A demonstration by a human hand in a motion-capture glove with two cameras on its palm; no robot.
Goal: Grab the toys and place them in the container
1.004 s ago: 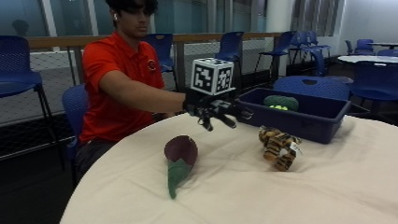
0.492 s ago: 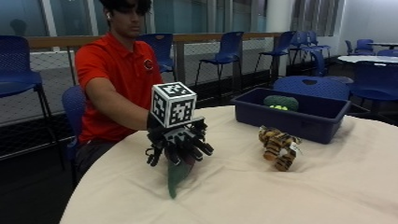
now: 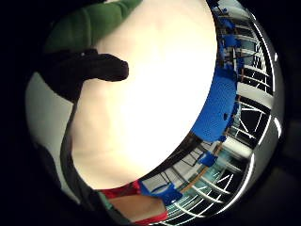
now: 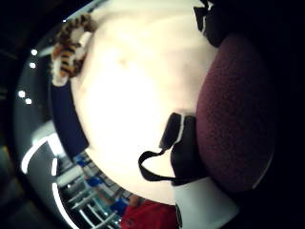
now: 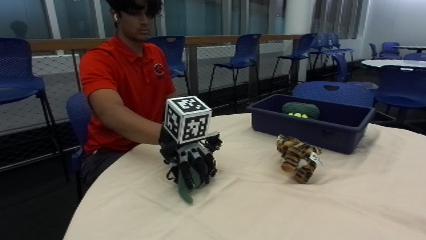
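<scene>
my gloved right hand (image 5: 191, 167) is down on the eggplant toy (image 4: 236, 112), fingers (image 5: 197, 172) curled over its purple body. i read this as a grasp closing on the toy, though the outside view hides the contact under the glove. in the thumb side palm view the purple, pebbled plush fills the space next to the palm; in the little finger side view the green stem (image 3: 89, 26) runs away past a black fingertip (image 3: 101, 66). only the green tip (image 5: 184, 192) pokes out below the hand in the outside view, lying on the tablecloth (image 5: 266, 210).

handling judgement: stuffed fabric, so light, soft, not fragile. the fuzzy surface should not slip. it will squash under the fingers and the narrow stem will likely flop, so i want the hold around the fat purple body, not the stem. the present placement looks right for that.

taking the container (image 5: 319, 122) as landmark: the eggplant and my hand are well apart from it, toward the person's side of the table. the tiger toy (image 5: 297, 157) lies just beside the container's near wall, on the cloth, untouched. a green toy (image 5: 299, 109) already sits inside the container.

two toys are not yet in. next move by my estimate: lift, carry across to the container, release over the open bin. the tiger sits under that path, so carry high enough to clear it.
</scene>
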